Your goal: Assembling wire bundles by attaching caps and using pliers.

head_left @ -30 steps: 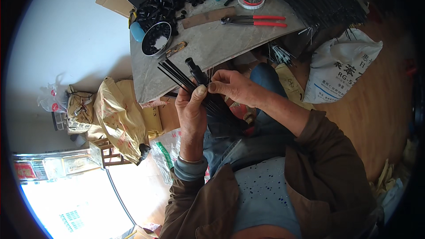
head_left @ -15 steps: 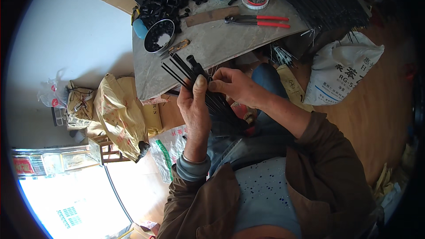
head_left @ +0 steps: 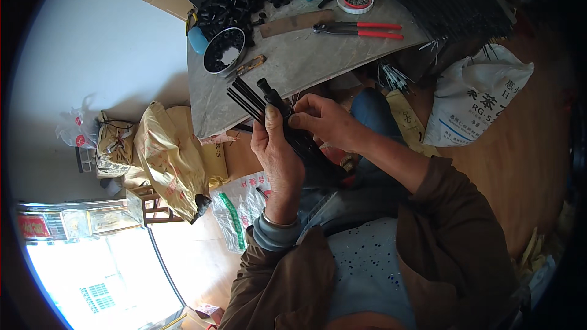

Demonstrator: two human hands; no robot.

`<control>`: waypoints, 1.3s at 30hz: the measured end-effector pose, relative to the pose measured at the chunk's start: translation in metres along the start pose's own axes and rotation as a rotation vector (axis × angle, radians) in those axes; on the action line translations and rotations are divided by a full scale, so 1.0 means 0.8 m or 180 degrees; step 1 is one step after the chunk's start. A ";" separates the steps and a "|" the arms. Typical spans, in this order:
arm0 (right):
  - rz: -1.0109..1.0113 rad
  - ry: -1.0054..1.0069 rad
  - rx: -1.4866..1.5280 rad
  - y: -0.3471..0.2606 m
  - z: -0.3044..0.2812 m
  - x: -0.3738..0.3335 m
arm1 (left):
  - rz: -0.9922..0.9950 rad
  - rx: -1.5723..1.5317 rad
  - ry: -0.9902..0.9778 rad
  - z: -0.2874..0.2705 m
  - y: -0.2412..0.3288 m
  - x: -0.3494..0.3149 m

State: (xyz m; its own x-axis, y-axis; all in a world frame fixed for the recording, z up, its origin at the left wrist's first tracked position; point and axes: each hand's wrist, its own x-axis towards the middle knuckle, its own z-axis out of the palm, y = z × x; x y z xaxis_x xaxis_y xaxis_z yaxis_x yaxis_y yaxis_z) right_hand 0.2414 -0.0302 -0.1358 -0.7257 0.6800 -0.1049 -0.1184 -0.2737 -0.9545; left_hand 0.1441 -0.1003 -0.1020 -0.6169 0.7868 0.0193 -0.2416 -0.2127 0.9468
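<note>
My left hand [head_left: 278, 153] is closed around a bundle of thin black rods [head_left: 246, 99] and a thicker black tube-shaped piece [head_left: 269, 93]. Its thumb presses up along the tube. The rods' ends fan out beyond the fingers to the upper left, while their lower part runs down towards my lap. From the right, my right hand [head_left: 321, 121] pinches at the black bundle just beside the tube; what exactly lies between its fingertips is hidden. Both hands are over my lap, in front of the near edge of the grey table [head_left: 330, 55].
On the table are pincers with red handles [head_left: 379, 35], a flat brown strip [head_left: 296, 23], a metal bowl [head_left: 217, 73], a heap of black parts [head_left: 244, 0] and many long black rods [head_left: 434, 6]. A white sack [head_left: 471, 104] stands right; yellowish sacks [head_left: 168, 153] lie left.
My left wrist has swung slightly right, and the held rods and tube have shifted a little. The right hand keeps its pinch by the tube. The whole view has moved slightly.
</note>
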 end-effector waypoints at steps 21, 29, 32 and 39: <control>0.0196 0.0076 0.0019 0.002 -0.006 -0.005 | 0.0401 0.0512 -0.0183 -0.002 -0.002 -0.005; 0.0212 0.0060 -0.0019 -0.001 -0.008 0.000 | 0.0232 0.0586 -0.0587 -0.030 -0.010 0.011; 0.0263 -0.0031 0.0040 -0.001 -0.012 -0.002 | 0.0128 0.0271 -0.0587 -0.032 -0.016 0.013; -0.0043 0.0321 -0.0171 0.009 -0.004 -0.003 | -0.0174 0.0029 -0.0665 -0.033 -0.022 0.019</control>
State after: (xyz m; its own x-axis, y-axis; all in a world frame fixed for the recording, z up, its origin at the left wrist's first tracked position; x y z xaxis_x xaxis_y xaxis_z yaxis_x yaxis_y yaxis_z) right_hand 0.2442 -0.0320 -0.1435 -0.6521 0.7491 -0.1168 -0.0893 -0.2290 -0.9693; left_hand 0.1189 -0.1001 -0.1268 -0.4340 0.9003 0.0331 -0.2632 -0.1619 0.9511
